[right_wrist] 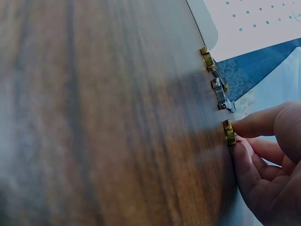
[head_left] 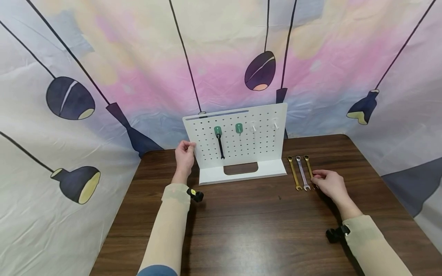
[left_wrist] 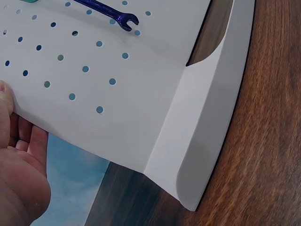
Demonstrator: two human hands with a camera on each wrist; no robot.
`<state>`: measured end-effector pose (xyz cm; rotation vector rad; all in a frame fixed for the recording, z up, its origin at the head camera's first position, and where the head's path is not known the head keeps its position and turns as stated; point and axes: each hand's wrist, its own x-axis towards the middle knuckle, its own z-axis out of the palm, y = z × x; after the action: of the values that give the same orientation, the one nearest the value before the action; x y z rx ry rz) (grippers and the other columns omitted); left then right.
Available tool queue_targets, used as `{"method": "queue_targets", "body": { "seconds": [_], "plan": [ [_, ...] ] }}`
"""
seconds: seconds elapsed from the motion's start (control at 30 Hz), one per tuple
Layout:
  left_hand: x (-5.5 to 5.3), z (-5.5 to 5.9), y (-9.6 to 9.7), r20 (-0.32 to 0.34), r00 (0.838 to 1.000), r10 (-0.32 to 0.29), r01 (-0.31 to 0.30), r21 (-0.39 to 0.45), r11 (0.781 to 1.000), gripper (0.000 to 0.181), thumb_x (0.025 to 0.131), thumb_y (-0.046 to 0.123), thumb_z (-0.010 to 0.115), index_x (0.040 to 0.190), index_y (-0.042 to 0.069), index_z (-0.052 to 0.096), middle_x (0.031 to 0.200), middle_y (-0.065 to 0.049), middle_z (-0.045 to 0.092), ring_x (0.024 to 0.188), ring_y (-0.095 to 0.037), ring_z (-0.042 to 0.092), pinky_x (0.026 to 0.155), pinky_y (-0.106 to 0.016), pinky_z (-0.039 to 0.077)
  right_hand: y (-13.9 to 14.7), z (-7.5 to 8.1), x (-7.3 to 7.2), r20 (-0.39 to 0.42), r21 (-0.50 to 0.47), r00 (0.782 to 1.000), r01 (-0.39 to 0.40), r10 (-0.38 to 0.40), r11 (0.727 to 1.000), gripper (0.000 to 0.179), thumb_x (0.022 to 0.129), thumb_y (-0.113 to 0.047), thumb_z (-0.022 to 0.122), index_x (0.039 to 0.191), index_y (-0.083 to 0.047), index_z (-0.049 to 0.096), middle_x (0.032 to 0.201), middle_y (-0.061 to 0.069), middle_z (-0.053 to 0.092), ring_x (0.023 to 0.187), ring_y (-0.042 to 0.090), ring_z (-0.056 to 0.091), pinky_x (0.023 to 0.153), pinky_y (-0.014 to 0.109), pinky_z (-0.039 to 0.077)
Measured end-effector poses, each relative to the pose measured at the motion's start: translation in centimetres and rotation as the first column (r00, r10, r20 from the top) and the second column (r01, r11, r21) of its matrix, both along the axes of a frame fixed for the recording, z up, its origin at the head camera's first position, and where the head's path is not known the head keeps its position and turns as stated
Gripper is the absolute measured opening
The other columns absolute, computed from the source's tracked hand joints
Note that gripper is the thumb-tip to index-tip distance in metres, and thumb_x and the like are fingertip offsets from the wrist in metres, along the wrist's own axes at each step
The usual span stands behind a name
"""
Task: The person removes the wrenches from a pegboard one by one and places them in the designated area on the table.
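A white pegboard (head_left: pixel 264 142) stands on the table with a dark combination wrench (head_left: pixel 221 147) hanging from its left green hook; the left wrist view shows this wrench's open end as deep blue. My left hand (head_left: pixel 184 158) pinches the board's left side edge, thumb in front and fingers behind. On the table to the right of the board lie a gold wrench (head_left: pixel 294 172), a silver wrench (head_left: pixel 302 172) and another gold wrench (head_left: pixel 308 165), side by side. With thumb and forefinger, my right hand (head_left: pixel 329 184) pinches the rightmost gold wrench (right_wrist: pixel 229 133) near its lower end.
Another green hook (head_left: pixel 239 128) and two clear hooks (head_left: pixel 253 126) on the board carry nothing. The brown wooden table (head_left: pixel 241 226) reaches back to a patterned cloth backdrop (head_left: pixel 224 57). The board's base (head_left: pixel 271 168) has a wide cut-out.
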<state>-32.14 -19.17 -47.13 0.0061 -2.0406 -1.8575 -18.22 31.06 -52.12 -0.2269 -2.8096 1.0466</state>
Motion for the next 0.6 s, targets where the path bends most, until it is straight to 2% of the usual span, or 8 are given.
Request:
{"method": "queue_targets", "body": {
  "seconds": [0.23, 0.4, 0.6],
  "plan": [
    [-0.03, 0.08, -0.04, -0.006, 1.0, 0.007, -0.007, -0.006, 1.0, 0.018, 0.098, 0.018, 0.065, 0.086, 0.011, 0.054, 0.084, -0.001, 0.054, 0.068, -0.011, 0.044, 0.057, -0.022, 0.037, 0.02, 0.26, -0.15, 0.055, -0.017, 0.998, -0.014, 0.015, 1.0, 0.038, 0.094, -0.023, 0.065, 0.122, 0.002, 0.066, 0.106, 0.017, 0.07, 0.092, 0.033, 0.063, 0.073, 0.042, 0.047],
    [0.03, 0.25, -0.06, -0.002, 1.0, -0.006, 0.006, -0.005, 1.0, 0.018, 0.099, 0.019, 0.065, 0.087, 0.011, 0.054, 0.084, -0.002, 0.054, 0.066, -0.012, 0.044, 0.056, -0.022, 0.036, 0.12, 0.4, -0.16, 0.069, -0.011, 0.997, -0.025, 0.026, 1.0, 0.037, 0.094, -0.022, 0.065, 0.122, 0.002, 0.066, 0.105, 0.017, 0.07, 0.092, 0.033, 0.063, 0.076, 0.046, 0.048],
    [-0.04, 0.29, -0.06, 0.012, 1.0, -0.014, 0.014, -0.004, 1.0, 0.019, 0.099, 0.022, 0.064, 0.088, 0.01, 0.054, 0.085, -0.002, 0.055, 0.065, -0.012, 0.043, 0.054, -0.022, 0.035, 0.28, 0.66, -0.1, 0.089, -0.035, 0.995, -0.033, 0.036, 0.999, 0.038, 0.094, -0.023, 0.065, 0.122, 0.002, 0.066, 0.105, 0.017, 0.07, 0.088, 0.028, 0.063, 0.071, 0.038, 0.047]
  ]
}}
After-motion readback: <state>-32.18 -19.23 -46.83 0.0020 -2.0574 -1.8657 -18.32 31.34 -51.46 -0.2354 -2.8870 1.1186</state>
